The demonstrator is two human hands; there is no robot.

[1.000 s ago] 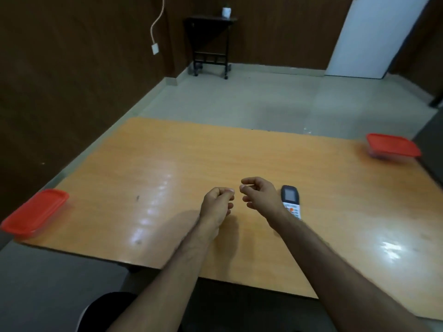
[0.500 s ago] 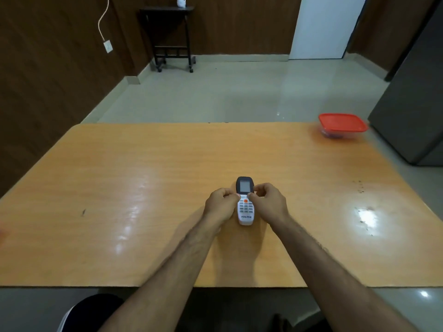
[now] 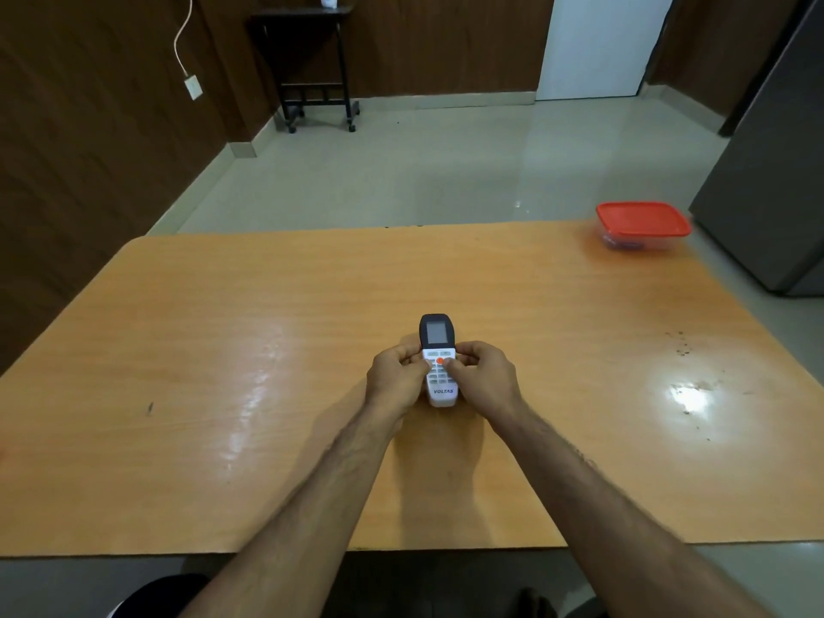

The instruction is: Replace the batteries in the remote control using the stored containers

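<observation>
Both hands close on the white, slim plastic remote control with a dark grey display end point(image 3: 438, 359) near the middle of the table, its screen end pointing toward 12 o'clock and its face up. The left hand point(image 3: 394, 383) curls its fingers against the remote's left edge; the right hand point(image 3: 484, 377) grips the right edge, its thumb lying over the keypad just beside the orange button. The fingers cover the sides and part of the keys, so the underside and any battery cover cannot be seen, nor whether the remote rests on the wood or is lifted just clear of it.

At about 2 o'clock, on the far right corner, stands the clear plastic rectangular container with a red lid point(image 3: 642, 225) — lid on, its contents only a dark blur through the wall.

The glossy orange-brown wooden table point(image 3: 223, 350) shows glare patches left of the hands and at 3 o'clock, dark specks near that right glare, and one small dark mark at 9 o'clock. Its left edge runs out of view.

Beyond lies a pale tiled floor point(image 3: 423, 171), dark wood-panelled walls, a black side table on castors point(image 3: 312, 64) at 11 o'clock with a small white object cut off on top, a white door point(image 3: 597, 42) at 1 o'clock, and a grey cabinet point(image 3: 776, 171) cut off on the right.
</observation>
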